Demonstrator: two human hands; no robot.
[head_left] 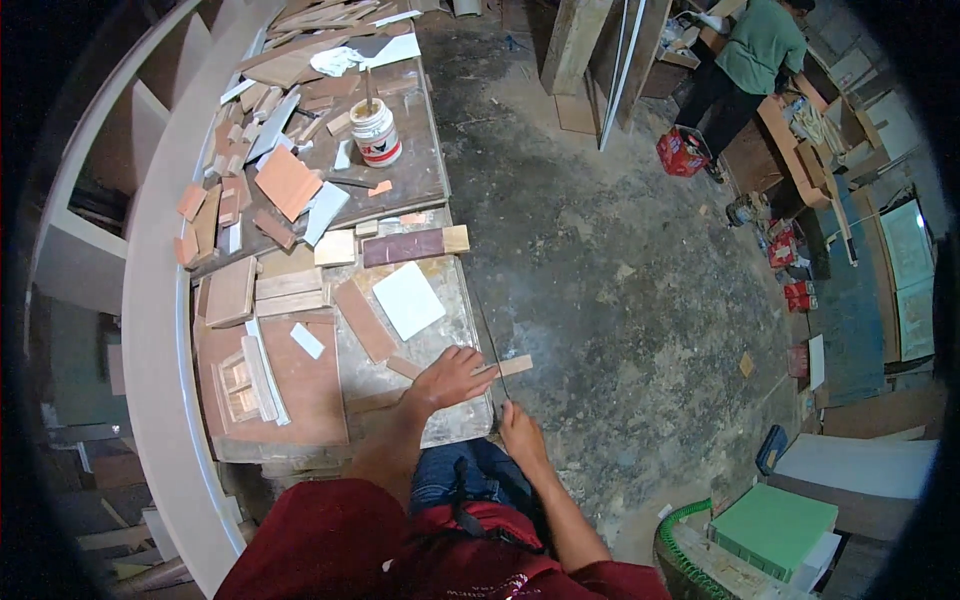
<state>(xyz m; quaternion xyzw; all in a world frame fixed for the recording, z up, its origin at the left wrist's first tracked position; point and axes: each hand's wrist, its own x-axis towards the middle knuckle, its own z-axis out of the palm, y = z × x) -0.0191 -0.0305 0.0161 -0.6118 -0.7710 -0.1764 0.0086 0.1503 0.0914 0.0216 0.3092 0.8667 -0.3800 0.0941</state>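
My left hand (455, 378) presses a narrow wooden strip (516, 366) down on the worktable (462, 419), near its right edge. One end of the strip juts out past the edge, and its other end shows left of my fingers. In my right hand (521, 434), closed and low beside the table, is the handle end of a saw. The thin dark saw blade (489, 332) is seen edge-on and runs away from me across the overhanging strip. How deep it sits in the wood cannot be told. A white square panel (409, 301) and a brown strip (364, 320) lie beyond my left hand.
A maroon-faced block (403, 248) lies farther back on the table. A white tub (376, 134) with a stick in it stands among many wood offcuts (289, 183). A person (757, 55) in a green shirt bends at a bench far right. A green box (774, 530) sits lower right.
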